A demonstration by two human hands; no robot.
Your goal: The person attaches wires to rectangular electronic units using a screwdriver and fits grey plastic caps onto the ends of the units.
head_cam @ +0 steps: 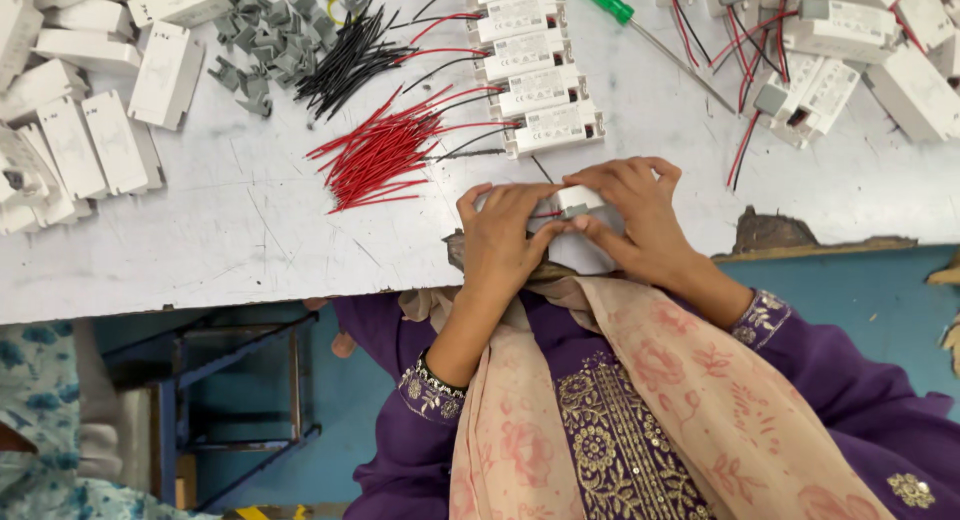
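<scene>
Both my hands grip one small white plastic box [580, 198] near the table's front edge. My left hand [500, 242] wraps the box's left end. My right hand [640, 220] holds its right end, thumb by a grey clip [576, 211] on the box. A thin red wire runs into the box between my thumbs. A loose bundle of red wires [375, 155] lies just left of my hands. A row of several white boxes with wires fitted [535, 75] stands beyond my hands.
Black wires [350, 60] and grey clips [265, 45] lie at the back left. White boxes [90, 100] are piled at the far left and wired ones [850, 60] at the right. A green-handled screwdriver [640, 25] lies behind. The table edge [820, 238] is chipped at the right.
</scene>
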